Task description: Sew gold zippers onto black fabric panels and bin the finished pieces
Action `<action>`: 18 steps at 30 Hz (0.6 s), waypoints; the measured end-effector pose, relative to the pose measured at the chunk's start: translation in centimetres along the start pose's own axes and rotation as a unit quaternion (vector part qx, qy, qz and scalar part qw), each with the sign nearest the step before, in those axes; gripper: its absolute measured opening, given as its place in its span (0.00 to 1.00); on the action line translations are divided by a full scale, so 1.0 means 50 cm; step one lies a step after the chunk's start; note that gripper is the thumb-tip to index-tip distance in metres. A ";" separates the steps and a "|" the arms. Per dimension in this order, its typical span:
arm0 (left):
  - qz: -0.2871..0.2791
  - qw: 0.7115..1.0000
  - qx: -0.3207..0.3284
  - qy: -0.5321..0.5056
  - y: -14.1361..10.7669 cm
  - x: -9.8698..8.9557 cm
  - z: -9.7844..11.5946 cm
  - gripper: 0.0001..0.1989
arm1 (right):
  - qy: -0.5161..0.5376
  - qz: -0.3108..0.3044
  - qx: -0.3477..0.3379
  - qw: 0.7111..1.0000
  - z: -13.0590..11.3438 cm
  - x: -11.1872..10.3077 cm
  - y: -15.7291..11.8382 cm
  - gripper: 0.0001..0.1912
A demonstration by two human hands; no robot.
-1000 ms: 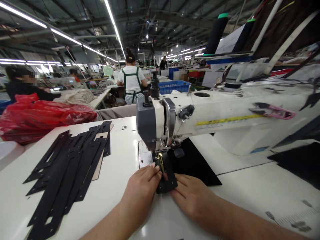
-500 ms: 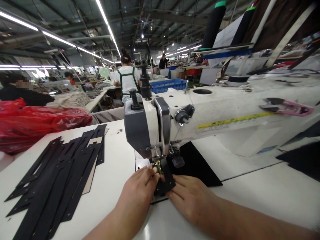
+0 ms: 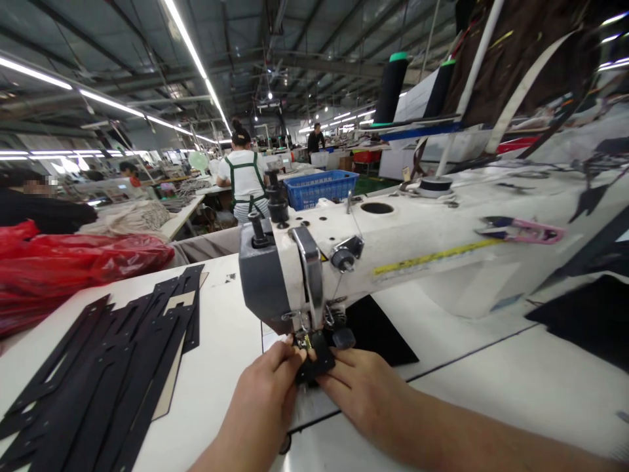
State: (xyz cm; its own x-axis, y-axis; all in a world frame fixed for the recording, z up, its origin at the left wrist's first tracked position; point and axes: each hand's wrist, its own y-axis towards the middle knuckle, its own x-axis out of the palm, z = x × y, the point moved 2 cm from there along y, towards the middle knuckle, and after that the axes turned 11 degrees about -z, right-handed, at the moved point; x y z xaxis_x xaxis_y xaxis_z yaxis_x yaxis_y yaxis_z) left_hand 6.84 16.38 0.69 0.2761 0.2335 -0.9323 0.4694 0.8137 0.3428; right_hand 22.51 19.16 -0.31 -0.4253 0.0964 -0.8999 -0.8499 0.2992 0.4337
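Observation:
A small black piece [image 3: 322, 359] lies under the presser foot of a white and grey sewing machine [image 3: 263, 278], with a gold zipper [image 3: 308, 341] showing in it. My left hand [image 3: 269, 387] grips the piece at its left side, fingertips close to the foot. At its right edge my right hand [image 3: 363, 387] is closed on the piece, fingers pressed together. Behind the needle area a larger black sheet [image 3: 386, 331] rests on the white table [image 3: 221, 387].
Several black strips [image 3: 122, 360] lie overlapping at the left. Beyond them is a red plastic bag [image 3: 88, 262]. Pink-handled snips [image 3: 535, 231] rest on the machine arm. A blue crate [image 3: 322, 188] and a person in a white shirt [image 3: 244, 174] are behind.
The camera view has shifted, so the machine and strips appear further left. Both hands keep hold of the black piece, which shows slightly lower and nearer the foot.

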 end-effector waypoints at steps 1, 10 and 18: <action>0.013 1.000 0.015 0.011 -0.004 -0.005 0.004 0.14 | -0.006 0.025 0.004 1.000 -0.004 0.002 -0.002 0.11; 0.043 0.993 0.079 0.074 -0.016 0.006 0.018 0.12 | -0.017 0.086 0.007 0.996 -0.015 0.019 -0.012 0.16; 0.020 0.998 0.058 0.034 -0.004 0.014 0.006 0.12 | 0.018 0.027 0.003 0.999 0.000 0.007 0.004 0.13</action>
State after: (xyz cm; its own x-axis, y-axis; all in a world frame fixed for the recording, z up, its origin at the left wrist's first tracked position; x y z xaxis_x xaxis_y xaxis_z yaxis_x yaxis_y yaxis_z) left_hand 7.18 16.21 -0.01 0.2408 0.3027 -0.9222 0.5542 0.7372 0.3867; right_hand 22.17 19.24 -0.55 -0.4812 0.0777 -0.8732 -0.8238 0.3005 0.4807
